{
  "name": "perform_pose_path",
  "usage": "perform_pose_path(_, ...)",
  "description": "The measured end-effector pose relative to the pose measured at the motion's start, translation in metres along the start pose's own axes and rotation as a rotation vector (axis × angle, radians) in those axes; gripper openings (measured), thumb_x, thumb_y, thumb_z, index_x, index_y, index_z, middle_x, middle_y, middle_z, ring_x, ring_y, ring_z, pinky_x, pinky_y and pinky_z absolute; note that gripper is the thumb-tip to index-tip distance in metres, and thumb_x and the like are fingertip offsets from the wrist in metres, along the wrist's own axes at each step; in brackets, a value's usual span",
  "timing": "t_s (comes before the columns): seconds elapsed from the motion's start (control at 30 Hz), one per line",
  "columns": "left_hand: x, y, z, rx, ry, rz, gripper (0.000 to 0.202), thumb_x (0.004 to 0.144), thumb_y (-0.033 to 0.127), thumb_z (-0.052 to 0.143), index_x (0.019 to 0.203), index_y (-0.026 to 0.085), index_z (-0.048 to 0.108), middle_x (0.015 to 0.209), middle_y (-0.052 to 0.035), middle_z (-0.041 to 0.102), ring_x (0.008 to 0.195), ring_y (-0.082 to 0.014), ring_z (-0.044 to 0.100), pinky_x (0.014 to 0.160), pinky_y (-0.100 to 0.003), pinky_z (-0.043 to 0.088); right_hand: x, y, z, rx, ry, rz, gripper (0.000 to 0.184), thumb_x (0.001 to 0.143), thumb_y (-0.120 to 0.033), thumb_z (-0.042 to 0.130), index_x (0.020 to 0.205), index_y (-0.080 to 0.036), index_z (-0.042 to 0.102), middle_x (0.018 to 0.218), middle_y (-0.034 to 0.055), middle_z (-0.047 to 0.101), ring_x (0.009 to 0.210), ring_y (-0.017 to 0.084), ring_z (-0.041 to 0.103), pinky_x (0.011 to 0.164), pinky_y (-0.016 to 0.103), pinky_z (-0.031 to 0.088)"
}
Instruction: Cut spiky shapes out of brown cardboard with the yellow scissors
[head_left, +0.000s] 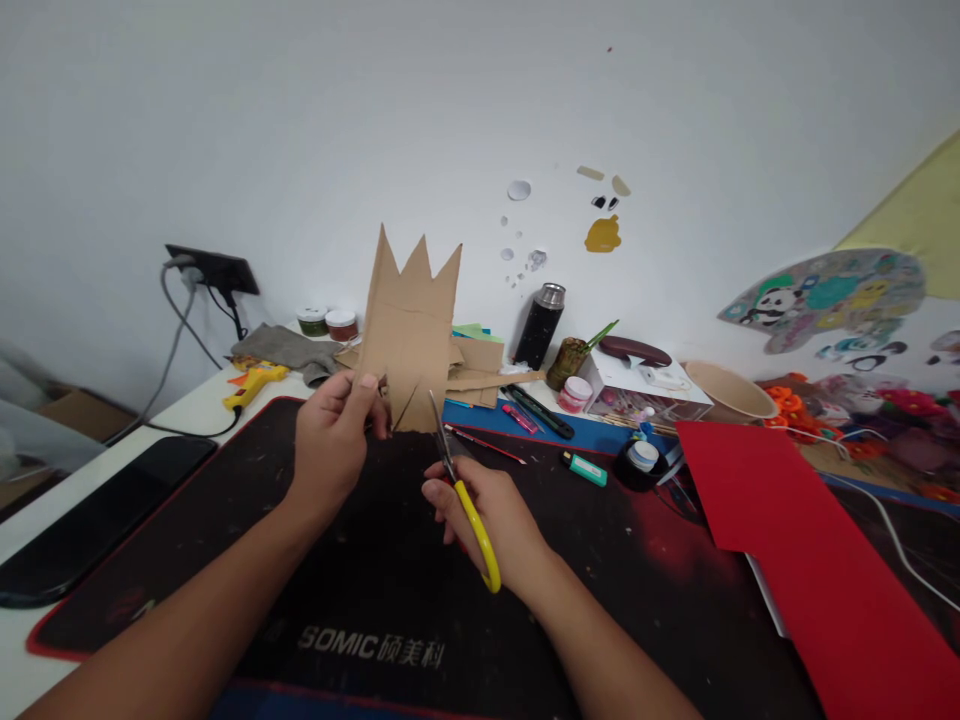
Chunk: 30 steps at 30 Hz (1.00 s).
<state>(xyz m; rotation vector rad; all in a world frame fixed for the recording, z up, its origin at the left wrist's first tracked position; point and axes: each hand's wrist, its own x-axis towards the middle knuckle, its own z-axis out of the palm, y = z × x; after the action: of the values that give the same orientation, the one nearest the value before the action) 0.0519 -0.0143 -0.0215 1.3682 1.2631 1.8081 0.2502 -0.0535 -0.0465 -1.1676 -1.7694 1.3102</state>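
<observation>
My left hand (334, 430) grips a piece of brown cardboard (412, 330) by its lower left edge and holds it upright above the mat. Three pointed peaks run along the cardboard's top, and a slanting cut line shows near its bottom edge. In my right hand (487, 510) is a pair of scissors (476, 530) with yellow handles. Their blades point up, close to the lower right corner of the cardboard; whether they touch it I cannot tell. Part of the scissors' handle is hidden behind my fingers.
A black desk mat (360, 570) covers the table. Behind lie cardboard scraps (480, 355), a utility knife (540, 410), a red pencil (487, 443), a green lighter (585, 468) and a black thermos (538, 330). Red paper (810, 540) lies right, a yellow glue gun (255, 383) left.
</observation>
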Motion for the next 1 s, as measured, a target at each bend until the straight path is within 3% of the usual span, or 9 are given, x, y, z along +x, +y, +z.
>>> perform_pose_path(0.43, -0.0033, -0.0043, 0.0017, 0.088, 0.005, 0.012, 0.034, 0.108, 0.035, 0.057, 0.075, 0.028, 0.058, 0.055, 0.0023, 0.058, 0.055, -0.0193, 0.057, 0.061, -0.036, 0.047, -0.0002, 0.003, 0.0002, -0.011, 0.008, 0.021, 0.03, 0.103, -0.05, 0.068, 0.105, -0.02, 0.073, 0.069, -0.0033, 0.063, 0.051, 0.012, 0.061, 0.048, 0.02, 0.045)
perform_pose_path(1.0, -0.0051, -0.0049, 0.0046, 0.074, 0.006, -0.019, 0.032, 0.108, 0.035, 0.057, 0.077, 0.027, 0.058, 0.055, 0.0022, 0.057, 0.056, -0.019, 0.056, 0.061, -0.034, 0.047, -0.0005, 0.0007, -0.0004, -0.109, 0.041, 0.048, 0.029, 0.106, -0.047, 0.064, 0.095, -0.021, 0.069, 0.063, -0.0037, 0.06, 0.051, 0.012, 0.056, 0.052, 0.023, 0.04)
